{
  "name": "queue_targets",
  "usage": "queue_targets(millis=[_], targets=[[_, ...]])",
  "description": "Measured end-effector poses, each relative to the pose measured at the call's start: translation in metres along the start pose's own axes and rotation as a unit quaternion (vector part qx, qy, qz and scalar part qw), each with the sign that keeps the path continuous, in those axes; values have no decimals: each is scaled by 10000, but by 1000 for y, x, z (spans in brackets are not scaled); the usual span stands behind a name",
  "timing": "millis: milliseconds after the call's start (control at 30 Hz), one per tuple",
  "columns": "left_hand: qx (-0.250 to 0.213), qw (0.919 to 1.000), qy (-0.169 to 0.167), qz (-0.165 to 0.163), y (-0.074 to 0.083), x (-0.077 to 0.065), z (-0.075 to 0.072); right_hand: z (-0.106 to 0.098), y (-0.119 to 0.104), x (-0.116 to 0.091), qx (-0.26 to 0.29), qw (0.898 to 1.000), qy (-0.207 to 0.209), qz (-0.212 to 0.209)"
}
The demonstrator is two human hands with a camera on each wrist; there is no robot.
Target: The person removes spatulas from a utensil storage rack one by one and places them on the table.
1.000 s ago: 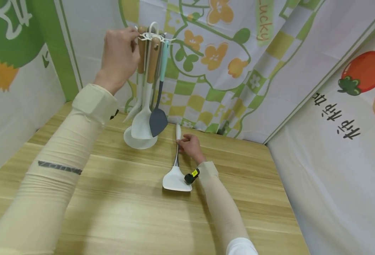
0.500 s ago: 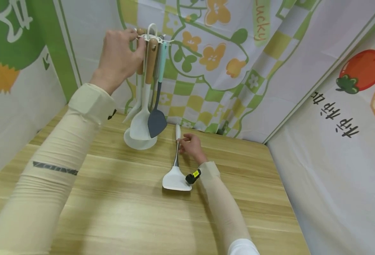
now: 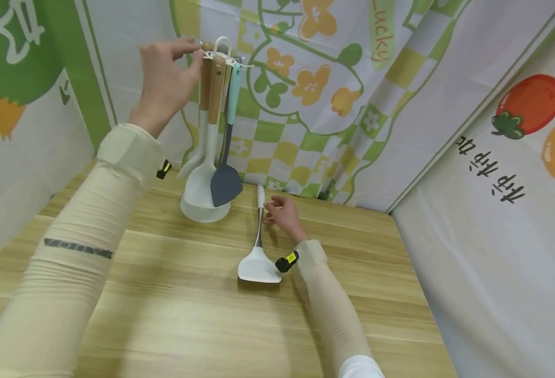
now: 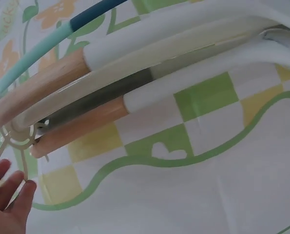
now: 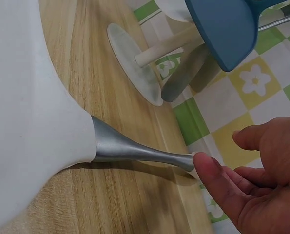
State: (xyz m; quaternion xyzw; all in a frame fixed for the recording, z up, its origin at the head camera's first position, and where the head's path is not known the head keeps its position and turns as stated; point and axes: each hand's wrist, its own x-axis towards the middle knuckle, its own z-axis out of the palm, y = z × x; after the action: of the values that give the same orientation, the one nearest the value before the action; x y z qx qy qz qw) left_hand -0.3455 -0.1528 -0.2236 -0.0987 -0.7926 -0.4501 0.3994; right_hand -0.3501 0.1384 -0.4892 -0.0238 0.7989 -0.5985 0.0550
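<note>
My left hand (image 3: pixel 166 79) is at the top of a white utensil rack (image 3: pixel 205 212), thumb and forefinger pinching the end of one of its hooks. From the rack hang a wooden-handled white turner (image 3: pixel 201 184), a dark turner (image 3: pixel 226 185) with a turquoise handle (image 3: pixel 234 94), and other wooden-handled utensils. In the left wrist view my fingertips meet a thin hook arm (image 4: pixel 25 168). My right hand (image 3: pixel 284 216) is beside a white spatula (image 3: pixel 258 265) lying on the table. One fingertip is right at its handle, and the other fingers are spread apart.
The wooden table (image 3: pixel 178 315) reaches back to a checked curtain (image 3: pixel 301 126) close behind the rack. White printed panels (image 3: pixel 485 252) stand on the left and right. The rack's round base shows in the right wrist view.
My left hand has moved slightly left, and the rack's top with its hanging utensils has shifted left with it. My right fingers have eased slightly away from the spatula's handle; the spatula stays lying there.
</note>
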Motion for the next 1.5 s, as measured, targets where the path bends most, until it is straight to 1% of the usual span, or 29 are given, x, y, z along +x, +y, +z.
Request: queue_targets(millis=[67, 133, 200, 300, 367, 433, 533, 600, 667, 733, 767, 833, 933, 1000, 1167, 1233, 1333, 1433, 1500], targets=[[-66, 9990, 332, 295, -3, -2, 3, 0, 0, -1, 13, 10000, -19, -24], [-89, 9963, 643, 572, -6, -3, 5, 0, -1, -2, 13, 10000, -54, -54], [-102, 9944, 816, 671, -8, -3, 7, 0, -2, -3, 25, 9999, -81, -96], [-68, 9932, 908, 728, -10, -3, 9, 0, -3, -4, 39, 9998, -117, -134], [-39, 9927, 879, 827, -11, -2, 9, 0, -3, -4, 76, 9998, -117, -154], [29, 9918, 785, 1007, -12, -2, 9, 0, -5, -5, 83, 9997, -109, -177], [358, 9871, 540, 1463, -14, -1, 8, 0, -8, -5, 113, 9995, -100, -268], [728, 9799, 363, 1821, -15, -1, 7, 0, -11, -6, 105, 9993, -89, -360], [1079, 9704, 246, 2147, -15, -1, 6, 0, -14, -6, 122, 9988, -71, -478], [1317, 9625, 155, 2368, -15, 0, 5, 0, -18, -7, 171, 9981, -41, -589], [1354, 9608, 103, 2416, -15, 0, 5, 0, -20, -7, 204, 9977, -28, -651], [1303, 9613, 20, 2426, -15, 0, 5, 0, -23, -6, 281, 9969, -26, -740], [1101, 9670, -55, 2298, -15, 0, 6, -1, -28, -6, 335, 9956, -50, -868], [992, 9704, -50, 2201, -14, 0, 6, -2, -33, -7, 265, 9949, -72, -966], [977, 9732, -28, 2080, -11, 3, 6, -2, -48, -6, 191, 9905, -87, -1362], [944, 9756, -29, 1983, -11, 3, 6, -1, -55, -5, 261, 9882, -92, -1509], [864, 9808, -60, 1750, -10, 2, 6, 1, -65, -3, 313, 9852, -128, -1682], [852, 9841, -91, 1559, -9, 2, 6, 3, -74, -1, 111, 9818, -190, -1887], [865, 9846, -112, 1514, -8, 2, 6, 4, -80, 0, -121, 9772, -183, -2112]])
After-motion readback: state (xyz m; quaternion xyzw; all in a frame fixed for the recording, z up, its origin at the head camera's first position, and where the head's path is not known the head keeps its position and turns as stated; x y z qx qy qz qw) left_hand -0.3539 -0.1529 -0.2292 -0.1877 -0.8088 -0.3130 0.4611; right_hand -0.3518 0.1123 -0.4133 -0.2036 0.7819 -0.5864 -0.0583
